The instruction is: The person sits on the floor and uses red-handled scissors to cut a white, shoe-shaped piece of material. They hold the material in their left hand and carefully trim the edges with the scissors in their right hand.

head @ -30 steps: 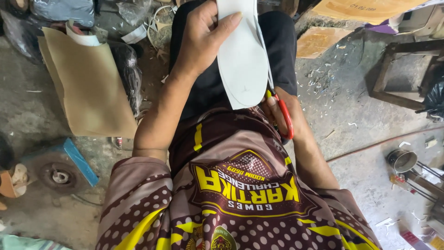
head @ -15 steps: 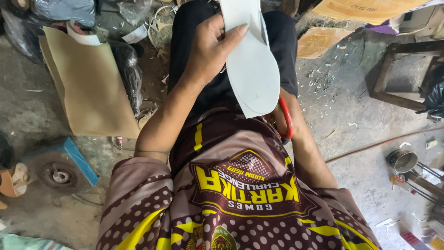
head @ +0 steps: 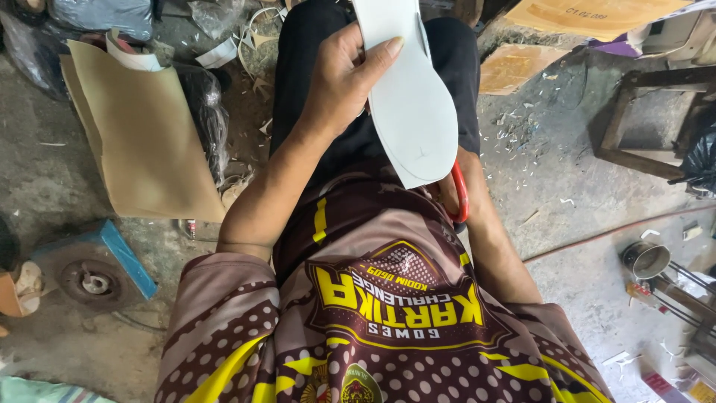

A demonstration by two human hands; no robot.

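The left hand (head: 347, 89) grips a white sole-shaped sheet (head: 414, 112) over the lap. Under that sheet's rounded end, the right hand (head: 451, 186) is mostly hidden beside red scissor handles (head: 462, 195); I cannot tell its grip.

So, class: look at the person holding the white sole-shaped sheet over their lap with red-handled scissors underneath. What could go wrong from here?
1. The right hand and the red-handled scissors sit mostly hidden under the white sole-shaped sheet, so a cut made unseen could nick skin or stray off line.
2. The left hand pinches the sheet by one edge only; the thin sheet could flex or slip.
3. The work is done over the lap, so a slipped blade may meet the black trousers.
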